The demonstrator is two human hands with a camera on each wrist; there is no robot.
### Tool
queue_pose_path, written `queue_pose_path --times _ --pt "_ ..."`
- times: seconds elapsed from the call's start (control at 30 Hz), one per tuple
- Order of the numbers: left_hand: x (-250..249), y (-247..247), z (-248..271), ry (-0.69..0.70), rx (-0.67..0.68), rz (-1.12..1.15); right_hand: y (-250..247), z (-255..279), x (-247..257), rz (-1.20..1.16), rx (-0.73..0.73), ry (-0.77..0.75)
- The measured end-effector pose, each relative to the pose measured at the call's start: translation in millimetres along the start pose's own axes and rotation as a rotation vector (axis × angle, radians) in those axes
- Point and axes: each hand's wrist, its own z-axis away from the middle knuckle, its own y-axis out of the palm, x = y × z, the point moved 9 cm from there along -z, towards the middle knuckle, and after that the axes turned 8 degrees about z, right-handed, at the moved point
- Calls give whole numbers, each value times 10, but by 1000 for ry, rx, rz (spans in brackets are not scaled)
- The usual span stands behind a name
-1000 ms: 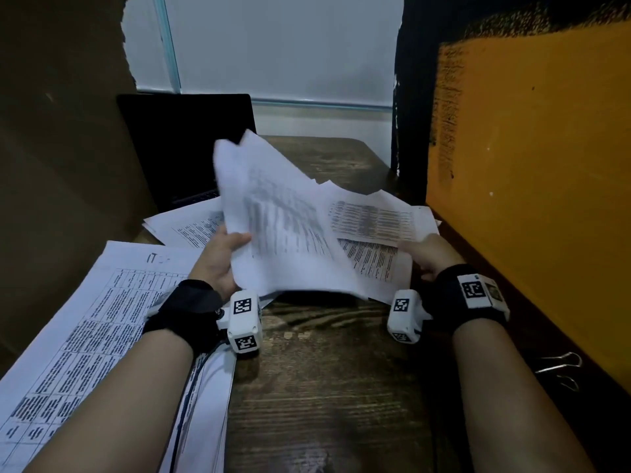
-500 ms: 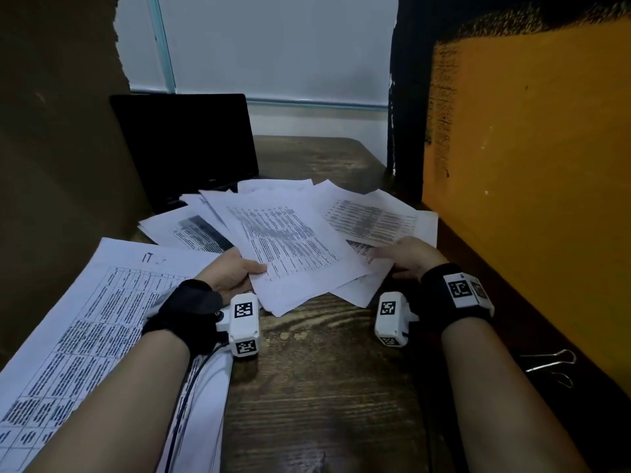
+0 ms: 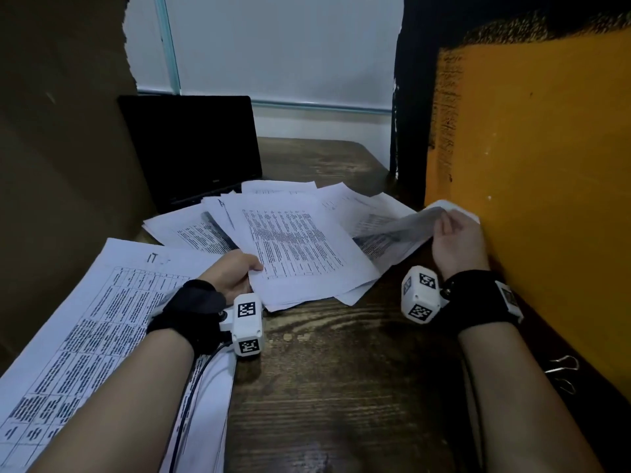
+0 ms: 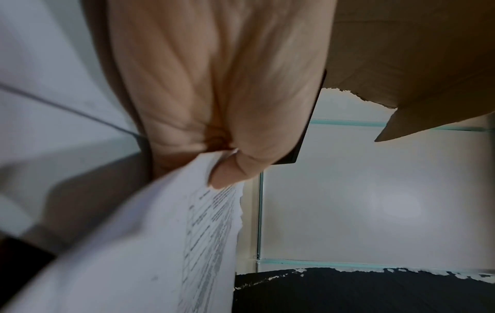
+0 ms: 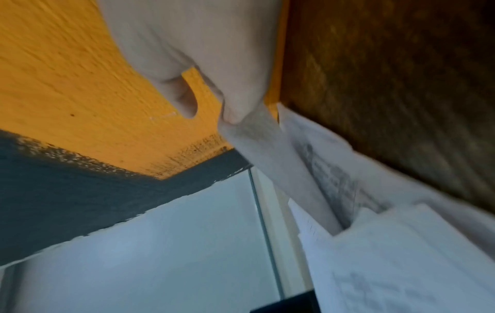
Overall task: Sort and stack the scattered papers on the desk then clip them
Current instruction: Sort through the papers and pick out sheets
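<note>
From the head view, the left hand pinches the near left corner of a sheaf of printed sheets, thumb on top, and the sheaf fans away from that grip toward the far right over the desk. The right hand holds the right edge of one sheet, which curls upward from the pile toward the grip (its print is smeared by motion). More papers lie beyond the left grip, reaching toward a dark laptop, and a large table sheet lies under the left forearm. Behind the right wrist, by the orange wall, lie wire clips. In the left wrist view, the thumb presses on the corner of the sheaf, which runs down and away from it; the fingers beneath are hidden. In the right wrist view, the right hand has its fingertips closed on the lifted sheet, which hangs away from the pinch down into the pile, with the wall just behind the hand.
</note>
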Motion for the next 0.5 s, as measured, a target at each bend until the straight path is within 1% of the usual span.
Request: queue_pose_path --times 0.03,0.07,0.1,0.13,0.17,0.2,0.23,0.27,0.3,0.37,0.43,0.5 --pt "8 29 -2 -8 28 28 52 3 11 7 34 13" --pt "15 45 7 -18 46 58 177 108 30 28 119 -7" --pt "16 75 42 -31 57 80 286 251 106 143 145 -147" --pt "12 85 62 -32 54 91 415 243 6 121 218 -90" --pt "-3 103 82 -13 54 82 565 332 -132 120 302 22" --pt "-16 108 78 8 58 74 703 462 -219 170 395 87" --pt "-47 126 107 33 68 74 811 569 -270 237 479 115" --pt "-74 102 93 65 58 67 879 619 -264 239 535 114" --pt "-121 76 84 111 35 68 903 628 -213 226 550 89" --pt "-189 -33 50 193 -47 126 826 528 -125 229 493 45" --pt "-237 -168 12 263 -141 179 714 399 -136 324 427 60" --pt "-242 -194 -28 281 -165 217 616 326 -185 412 381 52"
